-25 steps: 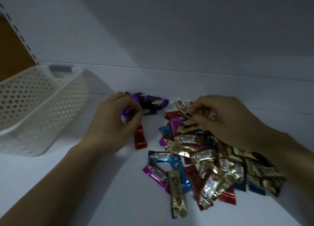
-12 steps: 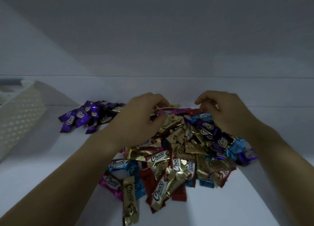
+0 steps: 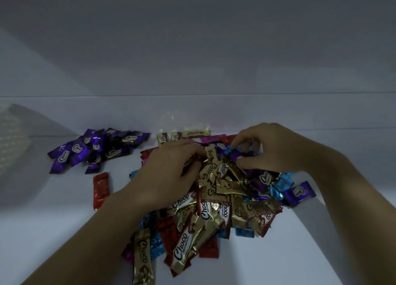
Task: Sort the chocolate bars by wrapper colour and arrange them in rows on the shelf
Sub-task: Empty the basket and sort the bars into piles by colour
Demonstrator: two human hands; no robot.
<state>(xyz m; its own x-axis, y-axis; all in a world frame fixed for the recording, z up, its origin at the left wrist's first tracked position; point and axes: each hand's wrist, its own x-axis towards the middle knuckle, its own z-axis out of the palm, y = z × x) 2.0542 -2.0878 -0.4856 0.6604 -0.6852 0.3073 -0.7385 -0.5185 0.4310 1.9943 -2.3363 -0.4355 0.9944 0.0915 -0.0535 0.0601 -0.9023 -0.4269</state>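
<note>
A mixed pile of chocolate bars (image 3: 216, 201) in gold, red, blue, pink and purple wrappers lies on the white shelf (image 3: 53, 237). My left hand (image 3: 169, 173) rests on the pile's left side, its curled fingertips buried among gold bars. My right hand (image 3: 272, 147) is at the pile's back right, with thumb and fingers closing round a purple bar (image 3: 235, 155). A sorted heap of purple bars (image 3: 96, 151) lies to the left. One red bar (image 3: 100, 189) lies alone in front of it. A few pale gold bars (image 3: 188, 134) sit by the back wall.
The white perforated basket (image 3: 10, 134) shows only dimly at the far left edge. The shelf's back wall (image 3: 192, 109) rises right behind the pile. Bare shelf surface lies at the front left and front right.
My left hand has left the purple heap and moved right onto the mixed pile. My right hand stayed at the pile's back. The view has swung right, pushing the basket to the frame edge.
</note>
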